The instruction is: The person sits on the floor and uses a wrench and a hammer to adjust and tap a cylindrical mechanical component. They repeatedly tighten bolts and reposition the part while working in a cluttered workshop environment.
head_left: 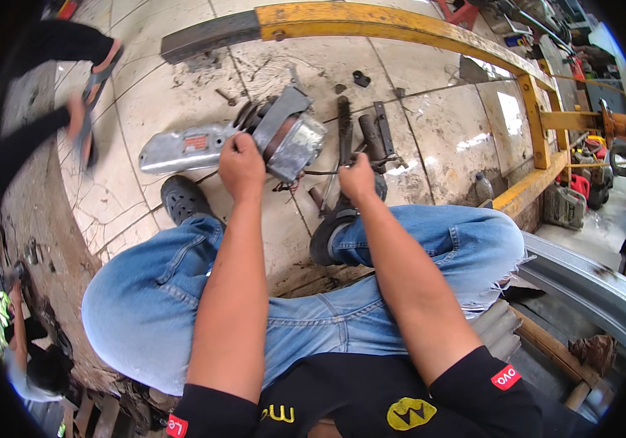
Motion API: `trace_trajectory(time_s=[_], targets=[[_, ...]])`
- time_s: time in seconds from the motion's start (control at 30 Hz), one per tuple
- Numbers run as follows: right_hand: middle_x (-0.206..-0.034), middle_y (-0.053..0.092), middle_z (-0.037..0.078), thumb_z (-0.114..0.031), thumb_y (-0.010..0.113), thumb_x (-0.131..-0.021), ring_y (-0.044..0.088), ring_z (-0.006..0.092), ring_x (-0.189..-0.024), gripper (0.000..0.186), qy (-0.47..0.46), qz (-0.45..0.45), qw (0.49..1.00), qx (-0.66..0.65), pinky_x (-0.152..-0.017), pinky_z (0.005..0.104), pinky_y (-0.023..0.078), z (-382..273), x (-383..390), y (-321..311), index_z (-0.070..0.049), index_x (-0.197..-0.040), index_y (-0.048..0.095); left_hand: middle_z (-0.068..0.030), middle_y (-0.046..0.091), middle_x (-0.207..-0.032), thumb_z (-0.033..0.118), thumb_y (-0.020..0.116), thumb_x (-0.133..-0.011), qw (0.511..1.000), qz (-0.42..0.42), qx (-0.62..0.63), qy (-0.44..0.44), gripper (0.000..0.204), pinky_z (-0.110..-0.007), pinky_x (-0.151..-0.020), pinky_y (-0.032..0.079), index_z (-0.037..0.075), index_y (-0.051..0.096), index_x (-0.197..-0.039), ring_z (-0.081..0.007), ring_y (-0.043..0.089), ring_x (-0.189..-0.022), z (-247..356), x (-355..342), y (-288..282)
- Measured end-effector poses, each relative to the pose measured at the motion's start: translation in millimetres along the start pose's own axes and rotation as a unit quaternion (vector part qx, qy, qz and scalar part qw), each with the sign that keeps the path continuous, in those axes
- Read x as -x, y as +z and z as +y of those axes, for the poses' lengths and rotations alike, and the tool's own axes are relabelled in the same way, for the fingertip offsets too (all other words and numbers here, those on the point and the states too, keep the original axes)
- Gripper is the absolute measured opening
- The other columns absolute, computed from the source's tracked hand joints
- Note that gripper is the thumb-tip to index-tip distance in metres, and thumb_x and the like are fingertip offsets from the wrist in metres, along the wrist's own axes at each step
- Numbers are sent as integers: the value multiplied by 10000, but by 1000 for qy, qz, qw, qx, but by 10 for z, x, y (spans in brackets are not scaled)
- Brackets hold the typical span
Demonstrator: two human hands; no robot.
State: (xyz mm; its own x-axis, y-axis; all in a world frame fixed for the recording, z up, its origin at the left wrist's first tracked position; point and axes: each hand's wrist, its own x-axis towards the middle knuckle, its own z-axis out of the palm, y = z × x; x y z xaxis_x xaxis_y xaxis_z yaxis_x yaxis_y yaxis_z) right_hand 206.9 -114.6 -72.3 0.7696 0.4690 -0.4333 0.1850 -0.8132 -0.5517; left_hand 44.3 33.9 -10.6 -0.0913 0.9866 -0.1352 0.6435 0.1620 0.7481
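My left hand (242, 164) is closed on a bulky metal motor-like part (294, 142) with a grey bracket over its top. A long silver cover (174, 153) with a red label lies on the tiles beside it, partly behind that hand. My right hand (356, 177) is closed on a slim metal tool or rod; its exact kind is unclear. Just beyond that hand lie a dark long tool (344, 120), a short tube (370, 135) and a drilled flat bar (381, 120). A dark cable runs between the motor part and my right hand.
A yellow steel frame (349, 22) spans the top and right. Small parts (360, 77) and dirt dot the tiles. A passer-by in sandals (95, 80) is at upper left, another person (43, 361) at lower left. Jerrycans (565, 204) and steel rails (590, 281) are at right.
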Motion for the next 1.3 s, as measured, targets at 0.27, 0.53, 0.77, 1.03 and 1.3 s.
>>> trace_trajectory(time_s=[0.27, 0.53, 0.77, 1.03, 1.3], targets=[[-1080, 654, 316, -120, 596, -813, 618, 468, -1061, 488, 10, -72, 997, 34, -934, 495, 477, 57, 93, 11, -2, -1272, 480, -235, 693, -987, 392, 432, -963, 1000, -12, -9, -18, 451, -476, -822, 494, 28, 689, -1036, -446, 638, -939, 34, 48, 20], [-995, 701, 238, -196, 614, -842, 663, 422, -983, 260, -26, 49, 998, -37, -867, 482, 517, -177, -438, 16, -32, -1026, 696, -232, 690, -962, 314, 425, -990, 1000, 18, 3, 20, 393, -438, -781, 495, 15, 676, -1034, -420, 643, -885, -73, 79, -31], [-1049, 694, 226, -363, 658, -873, 650, 400, -1018, 366, -156, -80, 980, 98, -880, 467, 516, -972, -1412, 111, -49, -1058, 697, -232, 697, -995, 251, 451, -978, 998, 32, 28, 44, 373, -415, -820, 508, -35, 680, -1046, -384, 667, -904, -95, 104, 4], [-1090, 697, 204, -302, 577, -868, 667, 384, -1029, 323, -203, -89, 938, 269, -873, 482, 538, -990, -1767, 637, -53, -1032, 701, -208, 691, -986, 189, 505, -952, 998, 16, 56, 20, 303, -387, -828, 512, -37, 681, -1052, -332, 669, -914, -61, 154, 32], [-962, 668, 318, -219, 507, -939, 641, 514, -884, 328, -222, 2, 969, 108, -794, 536, 511, -809, -1676, 415, 55, -1112, 554, -195, 682, -999, 225, 550, -921, 997, 45, 65, 16, 274, -440, -844, 509, 10, 692, -1014, -385, 644, -939, 4, 142, -20]])
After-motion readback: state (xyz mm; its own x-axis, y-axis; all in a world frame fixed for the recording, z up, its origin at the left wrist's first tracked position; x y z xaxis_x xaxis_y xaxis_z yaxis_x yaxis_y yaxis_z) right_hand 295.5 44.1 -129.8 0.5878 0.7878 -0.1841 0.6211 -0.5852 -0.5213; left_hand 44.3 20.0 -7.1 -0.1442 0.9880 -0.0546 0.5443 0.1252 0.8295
